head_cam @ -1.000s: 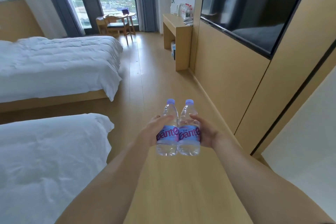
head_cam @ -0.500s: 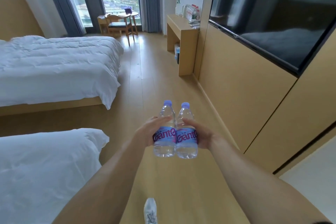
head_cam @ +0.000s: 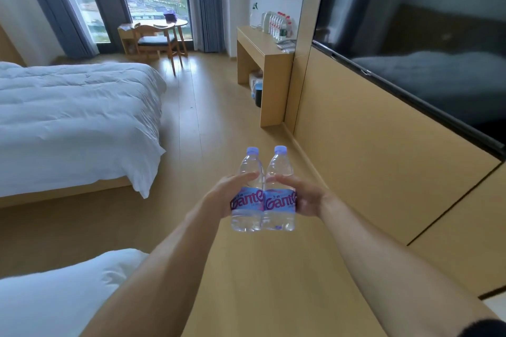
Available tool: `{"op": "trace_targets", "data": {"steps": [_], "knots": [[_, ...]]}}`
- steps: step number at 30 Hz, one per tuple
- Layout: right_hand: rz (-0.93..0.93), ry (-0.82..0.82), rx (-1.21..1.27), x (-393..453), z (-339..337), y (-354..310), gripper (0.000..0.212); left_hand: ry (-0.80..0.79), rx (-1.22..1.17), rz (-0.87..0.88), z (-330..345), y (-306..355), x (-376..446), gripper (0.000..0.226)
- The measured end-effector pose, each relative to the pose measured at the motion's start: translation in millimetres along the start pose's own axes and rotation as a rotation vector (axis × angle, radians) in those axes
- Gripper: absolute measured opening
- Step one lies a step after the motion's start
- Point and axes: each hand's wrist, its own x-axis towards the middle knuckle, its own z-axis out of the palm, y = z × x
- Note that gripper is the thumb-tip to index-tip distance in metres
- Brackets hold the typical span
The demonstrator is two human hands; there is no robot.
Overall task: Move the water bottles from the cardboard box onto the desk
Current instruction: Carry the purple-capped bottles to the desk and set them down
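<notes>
Two clear water bottles with pale blue caps and blue-and-pink labels stand upright side by side in front of me above the floor. My left hand (head_cam: 223, 195) grips the left bottle (head_cam: 247, 216), and my right hand (head_cam: 308, 197) grips the right bottle (head_cam: 280, 216). The two bottles touch each other. The wooden desk (head_cam: 260, 48) stands ahead against the right wall, with several more bottles (head_cam: 278, 23) lined up at its back. The cardboard box is not in view.
Two beds with white duvets, one (head_cam: 74, 115) further away and one (head_cam: 54, 301) close by, fill the left side. A wall-mounted TV (head_cam: 424, 44) and wooden panelling run along the right. A bin (head_cam: 257, 94) sits under the desk. A chair (head_cam: 153, 41) and round table (head_cam: 175, 23) stand by the window.
The view has moved forward along the floor between beds and wall. The desk now looks nearer and larger. Both hands still hold the bottles the same way.
</notes>
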Motion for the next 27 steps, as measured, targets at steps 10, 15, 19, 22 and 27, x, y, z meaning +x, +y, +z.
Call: {"op": "trace_targets", "data": {"steps": [10, 15, 19, 22, 27], "knots": [[0.0, 0.002, 0.038, 119.4, 2.1, -66.4, 0.059, -0.063, -0.05, 0.062, -44.7, 67.1, 99.9, 0.028], [0.0, -0.092, -0.024, 195.4, 1.2, -109.5, 0.074, -0.014, -0.021, 0.037, -68.6, 107.6, 157.7, 0.033], [0.017, -0.164, -0.015, 263.1, -5.4, -155.1, 0.058, 0.026, 0.001, 0.08, -86.1, 146.9, 212.0, 0.049], [0.048, -0.192, -0.024, 308.5, -8.0, -191.7, 0.046, 0.034, -0.016, 0.094, -97.3, 178.3, 251.2, 0.043], [0.109, -0.174, -0.08, 378.4, -19.4, -249.9, 0.048, 0.048, -0.039, 0.113, -106.5, 229.2, 316.9, 0.029]]}}
